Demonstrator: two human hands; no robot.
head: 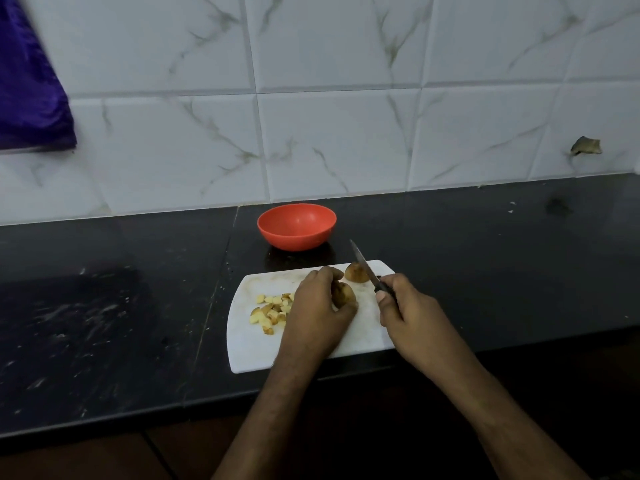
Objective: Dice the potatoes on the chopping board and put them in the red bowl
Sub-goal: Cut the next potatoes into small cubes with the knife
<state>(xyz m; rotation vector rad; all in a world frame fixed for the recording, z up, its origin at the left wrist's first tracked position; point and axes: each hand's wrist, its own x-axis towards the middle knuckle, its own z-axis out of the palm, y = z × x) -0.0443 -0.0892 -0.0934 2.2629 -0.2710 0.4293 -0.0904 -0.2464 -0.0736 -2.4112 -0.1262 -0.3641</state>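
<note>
Left hand (317,304) hides potato (343,294) (perhaps half).

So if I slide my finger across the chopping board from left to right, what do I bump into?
Diced potato pieces → left hand gripping a potato piece → right hand holding the knife.

Both hands curl in grips (left (317,306), right (403,313)), forearms converging.
</note>
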